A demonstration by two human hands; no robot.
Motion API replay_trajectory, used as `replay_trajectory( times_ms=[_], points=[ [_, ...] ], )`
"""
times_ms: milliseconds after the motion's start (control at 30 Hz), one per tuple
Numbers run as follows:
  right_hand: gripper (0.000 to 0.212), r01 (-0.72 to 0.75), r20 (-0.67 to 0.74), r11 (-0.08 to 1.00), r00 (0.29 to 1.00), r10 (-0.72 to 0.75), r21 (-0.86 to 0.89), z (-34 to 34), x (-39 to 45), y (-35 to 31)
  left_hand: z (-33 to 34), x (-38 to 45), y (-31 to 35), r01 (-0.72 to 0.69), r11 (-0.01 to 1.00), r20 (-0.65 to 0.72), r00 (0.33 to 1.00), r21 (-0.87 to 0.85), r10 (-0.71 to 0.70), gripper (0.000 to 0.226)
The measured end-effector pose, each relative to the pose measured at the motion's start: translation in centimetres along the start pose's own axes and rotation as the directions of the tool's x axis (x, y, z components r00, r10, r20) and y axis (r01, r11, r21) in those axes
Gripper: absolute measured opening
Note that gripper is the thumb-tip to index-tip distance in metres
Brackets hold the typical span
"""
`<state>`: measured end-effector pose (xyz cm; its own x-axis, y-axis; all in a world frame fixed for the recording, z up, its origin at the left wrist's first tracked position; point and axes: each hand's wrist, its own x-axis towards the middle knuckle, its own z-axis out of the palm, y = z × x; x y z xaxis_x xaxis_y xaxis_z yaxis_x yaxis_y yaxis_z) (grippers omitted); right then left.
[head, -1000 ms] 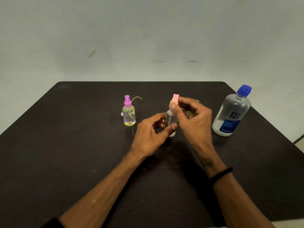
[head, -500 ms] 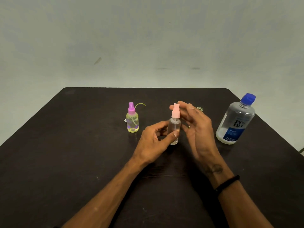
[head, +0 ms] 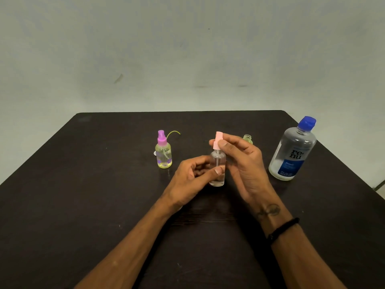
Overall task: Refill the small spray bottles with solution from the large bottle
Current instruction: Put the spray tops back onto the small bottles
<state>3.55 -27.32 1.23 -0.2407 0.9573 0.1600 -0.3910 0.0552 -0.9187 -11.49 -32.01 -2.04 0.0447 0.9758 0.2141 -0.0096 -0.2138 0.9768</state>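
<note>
A person's two bare forearms reach over a dark, nearly black surface [head: 83, 205] set against a pale grey-green wall [head: 187, 49]. At the centre stands a small clear plastic spray bottle [head: 217, 165] with a pale pink pump top [head: 218, 140], upright, its thin dip tube visible inside. The left hand [head: 191, 180] holds the bottle's lower body, thumb across the front and the other fingers curled behind. The right hand [head: 243, 163] comes in from the right – its thumb and forefinger pinch the pink pump top, while the rest of its fingers curl loosely beside the bottle. A black band [head: 283, 230] circles the right wrist, with a small dark tattoo [head: 268, 210] just above it.

To the left, apart from the hands, a small yellowish clear spray bottle with a purple pump top [head: 164, 153] and purple flower print stands upright. A thin green curved tube [head: 174, 133] lies just behind it, and a small white object peeks out at its left side – too hidden to identify.

Behind the right hand, mostly covered by its knuckles, the open neck of another small yellowish bottle [head: 248, 139] shows. Far right, near the surface's edge, stands the large clear solution bottle with a blue cap and blue label [head: 292, 151], closed and well clear of both hands.
</note>
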Motion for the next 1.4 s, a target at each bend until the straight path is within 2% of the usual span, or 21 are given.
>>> replay_trajectory(
  times_ms=[233,333,500,800,1067,1267,1400],
  points=[
    [0.040,0.048,-0.031,0.997,0.998,-0.050,-0.066,0.2,0.1,0.5,0.2,-0.1,0.4,0.006,1.000,-0.008,1.000,0.000,-0.006,0.024],
    [0.048,-0.023,0.009,1.000,1.000,0.023,0.008,0.3,0.0,0.1,0.2,-0.1,0.4,0.005,1.000,-0.013,1.000,-0.009,-0.005,0.025],
    [0.043,-0.159,0.053,0.986,0.986,0.156,0.057,0.0,0.0,-0.5,0.2,-0.1,0.5,0.012,1.000,-0.028,1.000,-0.008,-0.013,0.027],
    [0.026,-0.060,0.033,0.998,0.998,0.059,0.019,-0.3,0.2,0.0,0.1,-0.2,0.7,0.032,0.998,-0.019,0.999,-0.056,-0.033,0.024],
    [0.049,-0.055,0.038,0.997,0.998,0.052,0.061,-0.1,0.0,0.0,0.2,-0.1,0.8,0.035,0.998,-0.018,0.999,-0.051,-0.036,0.024],
    [0.043,-0.197,0.080,0.975,0.979,0.189,0.100,-0.2,0.2,-0.3,0.2,-0.2,0.8,0.047,0.998,-0.003,0.999,-0.052,-0.047,0.024],
    [0.033,-0.166,0.082,0.981,0.984,0.158,0.097,-0.4,0.2,-0.2,0.1,-0.2,0.8,0.043,0.997,0.004,0.999,-0.065,-0.043,0.024]
  ],
)
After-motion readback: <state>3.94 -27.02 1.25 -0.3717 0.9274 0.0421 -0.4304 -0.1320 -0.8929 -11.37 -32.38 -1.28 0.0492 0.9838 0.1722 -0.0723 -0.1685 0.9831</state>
